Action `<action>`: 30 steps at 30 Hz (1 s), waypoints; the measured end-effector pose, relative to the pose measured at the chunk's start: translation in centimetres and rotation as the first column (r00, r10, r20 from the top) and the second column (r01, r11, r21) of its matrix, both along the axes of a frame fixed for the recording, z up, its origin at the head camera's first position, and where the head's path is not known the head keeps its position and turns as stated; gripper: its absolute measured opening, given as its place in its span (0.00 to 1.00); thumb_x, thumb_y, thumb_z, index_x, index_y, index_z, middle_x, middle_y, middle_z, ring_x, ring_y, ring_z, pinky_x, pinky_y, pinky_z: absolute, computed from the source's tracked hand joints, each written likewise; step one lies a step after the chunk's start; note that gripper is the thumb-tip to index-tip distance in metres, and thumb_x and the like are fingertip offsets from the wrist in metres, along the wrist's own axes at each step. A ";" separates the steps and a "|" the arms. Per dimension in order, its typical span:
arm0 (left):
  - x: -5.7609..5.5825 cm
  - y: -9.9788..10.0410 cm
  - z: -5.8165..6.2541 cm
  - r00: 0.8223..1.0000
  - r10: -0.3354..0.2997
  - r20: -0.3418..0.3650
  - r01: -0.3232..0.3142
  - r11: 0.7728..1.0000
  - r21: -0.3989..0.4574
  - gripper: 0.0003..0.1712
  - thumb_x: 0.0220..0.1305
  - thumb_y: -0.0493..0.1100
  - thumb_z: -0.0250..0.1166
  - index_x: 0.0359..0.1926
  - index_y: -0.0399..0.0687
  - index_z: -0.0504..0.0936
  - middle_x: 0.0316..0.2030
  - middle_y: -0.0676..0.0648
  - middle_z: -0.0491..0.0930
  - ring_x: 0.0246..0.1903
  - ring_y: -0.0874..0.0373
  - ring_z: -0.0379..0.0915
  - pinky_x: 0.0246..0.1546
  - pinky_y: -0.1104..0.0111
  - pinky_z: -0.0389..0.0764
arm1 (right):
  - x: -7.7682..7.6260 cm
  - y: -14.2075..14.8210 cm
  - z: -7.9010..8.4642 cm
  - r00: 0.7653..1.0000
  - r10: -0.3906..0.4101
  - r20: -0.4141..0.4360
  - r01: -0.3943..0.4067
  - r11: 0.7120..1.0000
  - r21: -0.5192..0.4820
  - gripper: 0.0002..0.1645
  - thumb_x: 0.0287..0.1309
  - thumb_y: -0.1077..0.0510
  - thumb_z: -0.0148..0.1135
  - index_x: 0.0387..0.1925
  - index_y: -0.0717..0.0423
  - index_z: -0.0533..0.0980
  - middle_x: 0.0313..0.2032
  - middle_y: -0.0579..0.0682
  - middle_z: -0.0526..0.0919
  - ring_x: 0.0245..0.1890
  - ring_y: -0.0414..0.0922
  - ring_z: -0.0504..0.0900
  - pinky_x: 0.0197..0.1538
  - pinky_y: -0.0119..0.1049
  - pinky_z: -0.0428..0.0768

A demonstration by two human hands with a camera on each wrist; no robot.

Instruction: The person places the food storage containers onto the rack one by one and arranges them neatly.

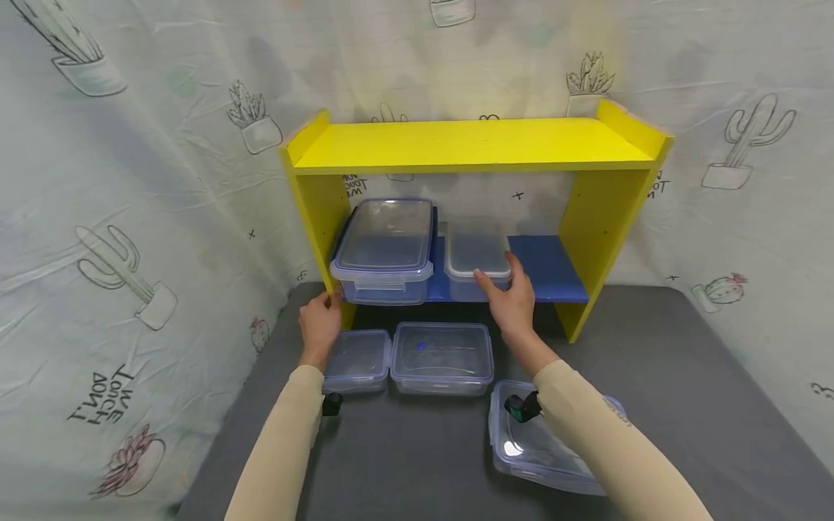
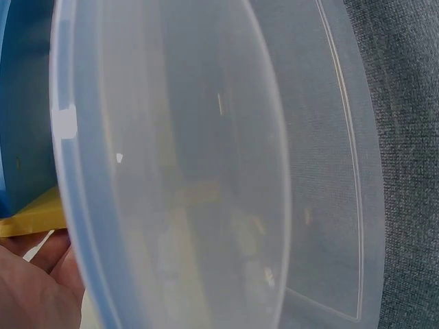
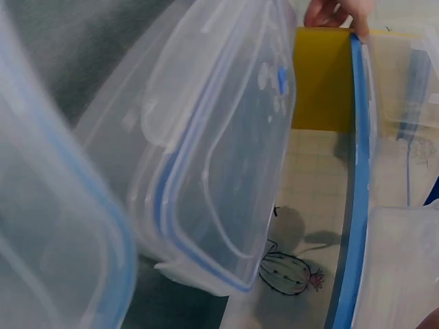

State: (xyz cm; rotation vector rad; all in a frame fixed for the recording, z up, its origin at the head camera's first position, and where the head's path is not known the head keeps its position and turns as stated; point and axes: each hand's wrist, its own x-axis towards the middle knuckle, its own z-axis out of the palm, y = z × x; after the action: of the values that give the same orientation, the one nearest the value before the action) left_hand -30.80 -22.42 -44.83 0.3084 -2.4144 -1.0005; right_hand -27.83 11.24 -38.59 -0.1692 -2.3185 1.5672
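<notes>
A yellow shelf unit (image 1: 482,148) with a blue lower board (image 1: 547,268) stands ahead. My left hand (image 1: 319,323) grips the lower front edge of its left side panel; the left wrist view shows the fingers (image 2: 51,253) at the yellow edge. My right hand (image 1: 511,300) holds a small clear lidded food container (image 1: 474,250) on the blue board, thumb at the front of the lid and fingers along the right side. To its left sits a larger food container (image 1: 384,239) with a blue-rimmed lid. Much of the right hand is out of the right wrist view.
Below the blue board, a small container (image 1: 358,358) and a wider one (image 1: 443,356) with a blue dot on its lid stand side by side on the dark grey table (image 1: 404,463). Another container (image 1: 547,449) lies under my right forearm. A cactus-print cloth (image 1: 195,195) hangs behind.
</notes>
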 end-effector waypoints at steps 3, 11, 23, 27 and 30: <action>0.0 0.2 0.1 1.000 0.000 -0.009 0.000 1.000 0.010 0.27 0.71 0.58 0.52 0.19 0.48 0.70 0.16 0.48 0.65 0.18 0.50 0.62 0.21 0.63 0.59 | -0.4 -0.1 0.2 1.000 -0.001 -0.002 0.001 1.000 -0.021 0.47 0.55 0.37 0.67 0.72 0.41 0.59 0.69 0.54 0.65 0.69 0.54 0.64 0.69 0.52 0.63; 0.0 0.1 0.1 1.000 0.015 -0.002 -0.015 1.000 0.016 0.26 0.71 0.57 0.53 0.18 0.48 0.67 0.16 0.48 0.64 0.18 0.50 0.61 0.21 0.62 0.58 | -1.2 -0.6 0.4 1.000 0.014 0.024 -0.012 0.996 -0.086 0.48 0.51 0.35 0.69 0.71 0.36 0.61 0.69 0.51 0.66 0.66 0.51 0.67 0.64 0.50 0.69; -0.2 0.0 -0.2 1.000 0.004 0.012 -0.004 1.000 0.001 0.27 0.71 0.59 0.51 0.19 0.48 0.69 0.17 0.48 0.66 0.19 0.50 0.63 0.22 0.63 0.59 | -1.9 -0.9 0.4 0.999 0.026 0.047 -0.021 0.995 -0.100 0.45 0.52 0.36 0.68 0.70 0.36 0.62 0.58 0.55 0.74 0.50 0.49 0.67 0.49 0.43 0.71; -0.3 0.0 -0.3 1.000 0.002 0.009 -0.002 1.000 -0.002 0.28 0.71 0.60 0.50 0.19 0.49 0.68 0.16 0.47 0.66 0.19 0.49 0.63 0.23 0.62 0.59 | -2.2 -0.9 0.3 0.998 0.031 0.052 -0.026 0.995 -0.092 0.45 0.53 0.36 0.68 0.70 0.36 0.62 0.56 0.55 0.73 0.54 0.49 0.67 0.56 0.47 0.70; -0.3 0.0 -0.3 1.000 0.008 0.009 -0.008 1.000 0.002 0.28 0.71 0.61 0.50 0.19 0.49 0.68 0.17 0.47 0.67 0.19 0.49 0.64 0.23 0.62 0.60 | -2.4 -0.9 0.3 0.998 0.044 0.050 -0.040 0.996 -0.082 0.44 0.53 0.36 0.67 0.70 0.36 0.62 0.56 0.57 0.74 0.59 0.51 0.68 0.62 0.50 0.69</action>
State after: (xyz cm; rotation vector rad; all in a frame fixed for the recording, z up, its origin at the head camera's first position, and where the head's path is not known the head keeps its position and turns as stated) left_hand -31.06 -22.38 -45.11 0.3234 -2.4183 -1.0000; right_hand -30.24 10.33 -38.27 -0.1837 -2.3138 1.6974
